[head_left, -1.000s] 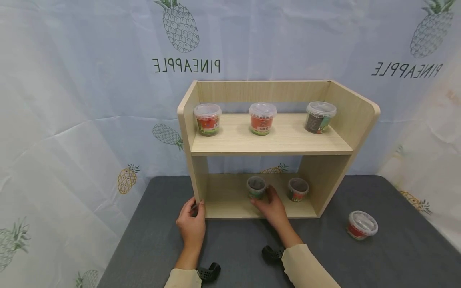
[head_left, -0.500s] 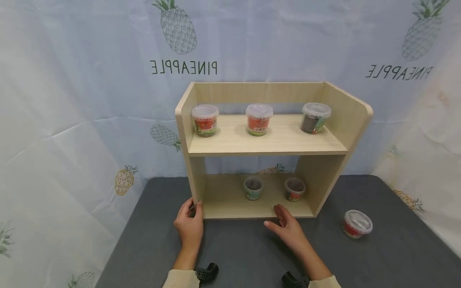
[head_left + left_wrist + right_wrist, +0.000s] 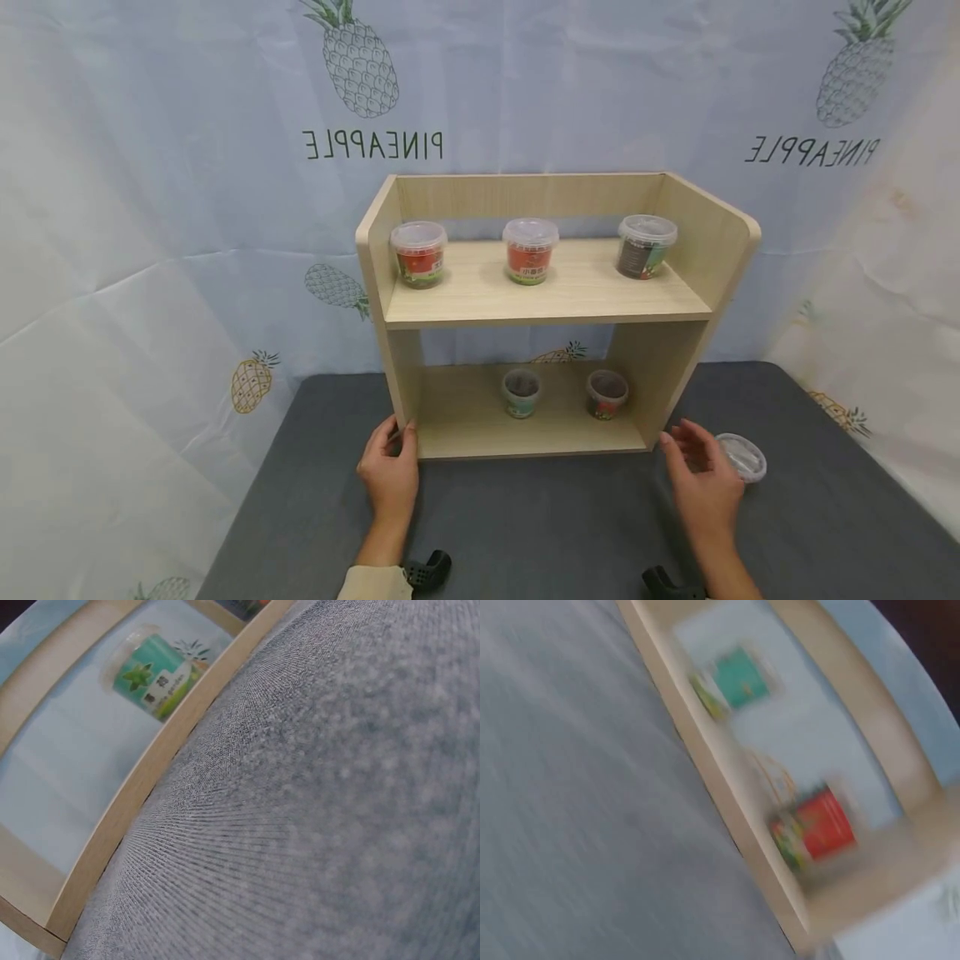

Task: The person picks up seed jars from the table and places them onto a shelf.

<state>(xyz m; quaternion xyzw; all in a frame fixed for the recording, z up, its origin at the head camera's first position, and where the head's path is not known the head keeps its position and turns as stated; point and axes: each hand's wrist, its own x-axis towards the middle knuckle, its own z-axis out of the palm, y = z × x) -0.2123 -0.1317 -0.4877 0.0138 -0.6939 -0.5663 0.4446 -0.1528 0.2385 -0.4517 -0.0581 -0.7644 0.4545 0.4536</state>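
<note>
My left hand [image 3: 390, 471] holds the lower front corner of the wooden shelf [image 3: 547, 318], thumb and fingers on either side of its left side panel. My right hand [image 3: 703, 479] is over the table, just right of the shelf, fingers bent loosely with nothing between them. It overlaps a lidded plastic tub [image 3: 742, 457] on the table, hiding most of the tub's body. On the lower shelf stand a green-labelled tub [image 3: 521, 393] and a red-labelled tub [image 3: 606, 394]. Both show in the right wrist view, blurred; neither hand appears in the wrist views.
Along the upper shelf stand two red-labelled tubs, one left [image 3: 418, 254] and one in the middle [image 3: 530, 251], and a dark-labelled tub [image 3: 645, 247] at the right. Behind the dark grey table [image 3: 525, 525] hangs a pineapple-print curtain [image 3: 562, 83].
My right hand has let go of the green-labelled tub on the lower shelf, drawn back and swung right to the tub on the table. The left hand keeps its hold on the shelf.
</note>
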